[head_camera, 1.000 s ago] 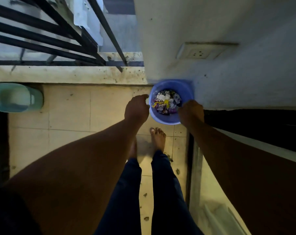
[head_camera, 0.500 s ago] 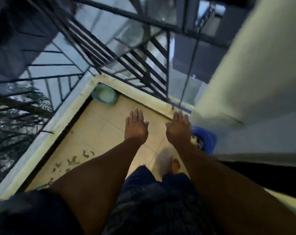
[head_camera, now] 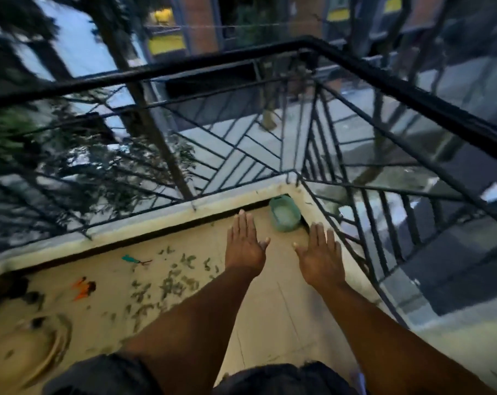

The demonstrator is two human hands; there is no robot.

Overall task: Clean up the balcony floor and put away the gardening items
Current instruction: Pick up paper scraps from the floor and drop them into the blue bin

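Both my hands hang in the air over the beige balcony floor (head_camera: pixel 270 315) with straight fingers and hold nothing. My left hand (head_camera: pixel 245 246) and my right hand (head_camera: pixel 318 252) are side by side, palms down. Several dry green leaves (head_camera: pixel 167 283) lie scattered on the floor to the left of my left arm. A small teal-handled tool (head_camera: pixel 132 260) lies near the dark gutter. Orange-handled tools (head_camera: pixel 83 289) lie further left. A green tub (head_camera: pixel 284 213) sits in the far corner, just beyond my fingertips.
A black metal railing (head_camera: pixel 298 47) on a low pale ledge (head_camera: pixel 144 226) closes the balcony on two sides. A round pale dish (head_camera: pixel 42 346) with dark bits lies blurred at the lower left. A street and trees lie far below.
My hands let go of the blue bucket of scraps and opened. My view swung left and up, so the bucket and the wall left the frame and the leaves and tools came in.
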